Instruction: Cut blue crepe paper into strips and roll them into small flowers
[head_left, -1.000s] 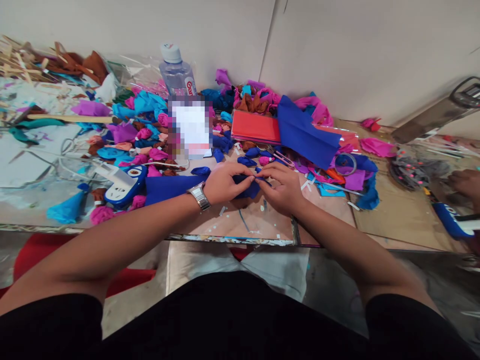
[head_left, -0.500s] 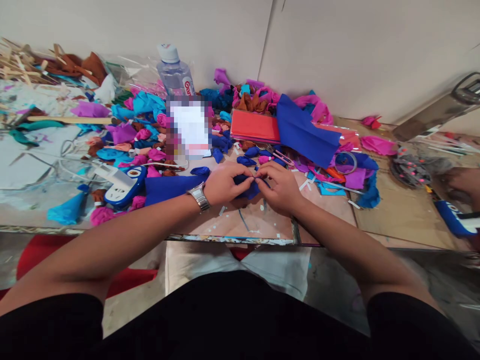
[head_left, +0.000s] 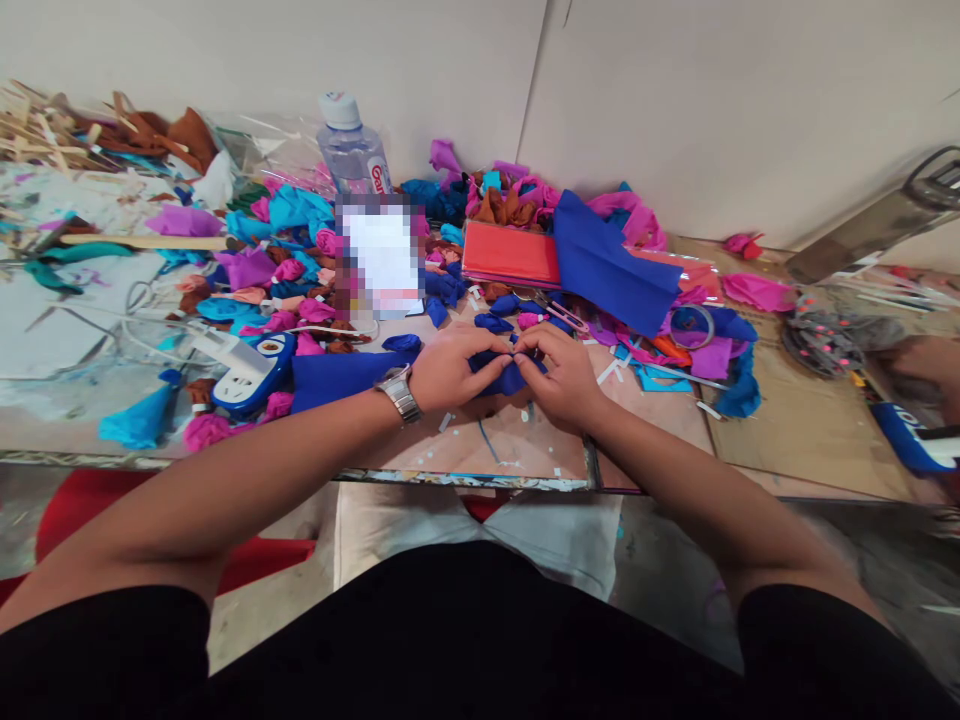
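Note:
Between my hands is a dark blue piece of thin cloth or crepe paper (head_left: 507, 378), gathered and pinched at its top. My left hand (head_left: 450, 372), with a metal watch (head_left: 399, 392) on the wrist, is closed with thumb and forefinger on the piece. From the other side my right hand (head_left: 559, 372) pinches it too, the fingertips of both hands meeting. A flat blue sheet (head_left: 337, 378) lies partly under my left wrist. Small tied blue bundles (head_left: 493, 322) and pink-handled scissors (head_left: 566, 316) lie just beyond my fingers.
Behind stand a water bottle (head_left: 354, 150) and a pixelated phone-like screen (head_left: 382, 250). A red packet (head_left: 511, 252) and a larger blue sheet (head_left: 611, 262) rest on coloured scraps. A power strip (head_left: 251, 375) is at left; another person's hand (head_left: 930, 365) shows at far right.
Both hands keep their pinch on the blue piece, which seems slightly more spread below the fingers. The whole view has shifted a little.

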